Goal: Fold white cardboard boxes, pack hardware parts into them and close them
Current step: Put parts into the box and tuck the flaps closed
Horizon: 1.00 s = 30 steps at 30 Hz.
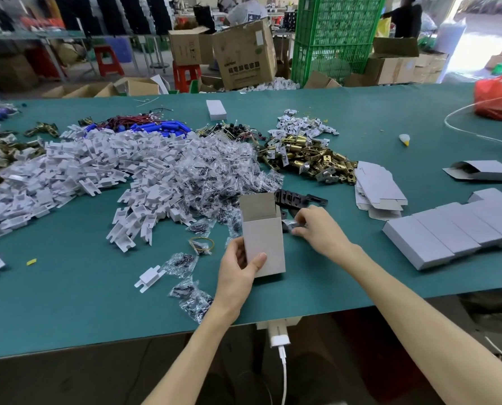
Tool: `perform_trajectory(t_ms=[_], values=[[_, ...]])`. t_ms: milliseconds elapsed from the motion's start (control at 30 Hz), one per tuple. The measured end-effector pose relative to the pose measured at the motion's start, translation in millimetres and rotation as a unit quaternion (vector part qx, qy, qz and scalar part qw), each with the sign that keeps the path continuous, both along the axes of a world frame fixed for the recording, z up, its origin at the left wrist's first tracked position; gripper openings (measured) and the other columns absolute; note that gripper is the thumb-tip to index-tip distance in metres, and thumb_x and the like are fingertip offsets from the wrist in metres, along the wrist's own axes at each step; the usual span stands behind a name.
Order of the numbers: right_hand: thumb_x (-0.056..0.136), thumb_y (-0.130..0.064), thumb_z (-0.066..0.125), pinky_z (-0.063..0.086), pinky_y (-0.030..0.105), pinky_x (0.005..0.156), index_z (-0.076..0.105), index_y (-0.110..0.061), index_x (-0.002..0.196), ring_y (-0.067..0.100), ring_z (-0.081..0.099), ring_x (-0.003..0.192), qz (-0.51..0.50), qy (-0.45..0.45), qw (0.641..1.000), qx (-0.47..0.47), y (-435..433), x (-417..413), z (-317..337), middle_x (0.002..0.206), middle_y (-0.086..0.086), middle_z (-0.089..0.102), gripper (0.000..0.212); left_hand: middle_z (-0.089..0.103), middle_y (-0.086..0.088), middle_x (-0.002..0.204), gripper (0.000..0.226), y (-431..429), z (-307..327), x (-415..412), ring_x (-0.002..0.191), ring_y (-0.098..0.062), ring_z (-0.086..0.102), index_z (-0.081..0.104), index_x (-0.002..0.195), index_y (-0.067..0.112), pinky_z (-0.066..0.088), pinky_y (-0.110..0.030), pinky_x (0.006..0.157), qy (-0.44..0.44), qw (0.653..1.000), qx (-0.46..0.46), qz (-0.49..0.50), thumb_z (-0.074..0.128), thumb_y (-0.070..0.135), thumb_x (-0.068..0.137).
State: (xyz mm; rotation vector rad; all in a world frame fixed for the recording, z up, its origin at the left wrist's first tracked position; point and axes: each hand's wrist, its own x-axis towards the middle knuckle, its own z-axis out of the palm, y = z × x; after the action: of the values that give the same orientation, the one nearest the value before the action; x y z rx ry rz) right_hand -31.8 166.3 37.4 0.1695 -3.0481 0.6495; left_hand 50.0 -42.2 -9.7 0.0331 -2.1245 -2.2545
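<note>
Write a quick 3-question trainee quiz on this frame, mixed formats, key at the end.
1. True or false: the white box held upright by the left hand has its top flap open.
2. What does the right hand pinch? A) a small clear bag B) a brass latch C) a rubber band
3. Fill in: the row of closed boxes lies on the table to the person's ____.
Key: 1 true; 2 A; 3 right.
</note>
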Motion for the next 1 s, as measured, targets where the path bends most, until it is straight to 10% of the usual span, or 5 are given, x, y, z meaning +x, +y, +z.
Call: perform_trajectory(t_ms=[300, 1000], values=[[0.085, -0.024, 0.083, 0.05, 0.013, 0.069, 0.067, -0.017, 0.103, 0.007, 0.066, 0.076, 0.041, 0.14, 0.947, -0.287, -30, 18, 78, 0.086, -0.004, 0.071, 0.025, 0.071, 0.001, 0.122, 0.039, 1, 0, 0, 0.107, -0.005, 0.07, 0.057, 0.129, 0.011, 0.057, -0.022, 0.088, -0.005, 1.0, 0.004, 0.0, 0.075, 0.01, 0.093], [0.098, -0.045, 0.061, 0.033, 0.039, 0.106, 0.069, -0.019, 0.125, 0.018, 0.04, 0.124, 0.195, 0.098, 0.974, 0.069, -53, 41, 65, 0.115, -0.004, 0.066, 0.038, 0.072, 0.0, 0.117, 0.035, 0, 3, 2, 0.108, -0.007, 0.07, 0.059, 0.124, 0.016, 0.057, -0.023, 0.086, 0.002, 0.999, 0.038, -0.012, 0.075, 0.012, 0.093]])
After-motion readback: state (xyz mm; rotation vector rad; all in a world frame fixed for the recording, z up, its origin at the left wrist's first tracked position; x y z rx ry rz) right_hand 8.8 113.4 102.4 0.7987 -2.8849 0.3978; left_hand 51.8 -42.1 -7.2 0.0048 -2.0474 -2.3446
